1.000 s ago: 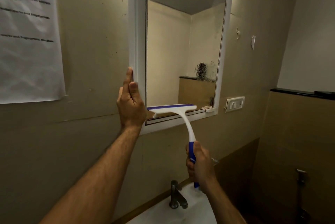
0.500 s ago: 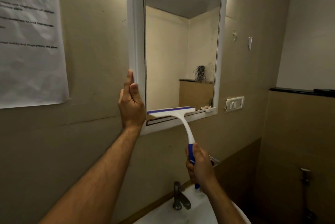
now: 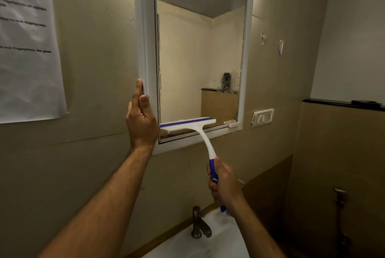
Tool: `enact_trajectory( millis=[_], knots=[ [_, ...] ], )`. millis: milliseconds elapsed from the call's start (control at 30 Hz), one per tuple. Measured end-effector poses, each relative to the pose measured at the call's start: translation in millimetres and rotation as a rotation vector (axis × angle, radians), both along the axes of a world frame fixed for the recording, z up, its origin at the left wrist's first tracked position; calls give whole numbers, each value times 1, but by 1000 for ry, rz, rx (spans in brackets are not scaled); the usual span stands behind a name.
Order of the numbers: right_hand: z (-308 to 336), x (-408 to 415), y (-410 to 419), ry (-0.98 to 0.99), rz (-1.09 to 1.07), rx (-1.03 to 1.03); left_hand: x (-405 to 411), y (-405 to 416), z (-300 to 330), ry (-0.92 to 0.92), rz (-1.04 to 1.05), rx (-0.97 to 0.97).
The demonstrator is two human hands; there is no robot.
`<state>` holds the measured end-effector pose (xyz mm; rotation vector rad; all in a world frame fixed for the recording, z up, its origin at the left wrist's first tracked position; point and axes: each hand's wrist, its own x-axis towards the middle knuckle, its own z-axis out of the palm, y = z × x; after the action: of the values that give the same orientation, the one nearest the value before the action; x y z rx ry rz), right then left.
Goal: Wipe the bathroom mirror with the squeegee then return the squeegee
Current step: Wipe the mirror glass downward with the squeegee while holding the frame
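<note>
- Squeegee (image 3: 200, 130): blade lies roughly level across the bottom-left of the mirror (image 3: 187, 59), just above the lower frame; handle runs down and right from it.
- Right hand (image 3: 224, 184) is wrapped round the blue grip, below and right of the blade.
- Left hand (image 3: 141, 120) holds the mirror's left frame edge, thumb on the front, just left of the blade's end.
- Likely end of a stroke; next pass needs lifting the blade up the glass.

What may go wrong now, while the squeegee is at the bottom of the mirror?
1. The squeegee blade sits at the lower edge of the mirror; pushed further, it may strike the white frame.
2. The blade reaches only part of the width, so dark specks near the right edge may remain.
3. The left hand holds the frame; the blade's end is close to it.
</note>
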<state>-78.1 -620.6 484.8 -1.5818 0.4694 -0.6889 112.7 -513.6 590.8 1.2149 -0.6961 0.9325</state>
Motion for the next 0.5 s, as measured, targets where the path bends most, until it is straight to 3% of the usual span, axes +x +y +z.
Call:
enact_trajectory(
  millis=[133,500],
  knots=[
    [-18,-6,2,9,-10,16,-1,-1,0,-12,6,-11],
    [7,13,1,-102,-8,44,1,0,-1,6,-21,45]
  ],
)
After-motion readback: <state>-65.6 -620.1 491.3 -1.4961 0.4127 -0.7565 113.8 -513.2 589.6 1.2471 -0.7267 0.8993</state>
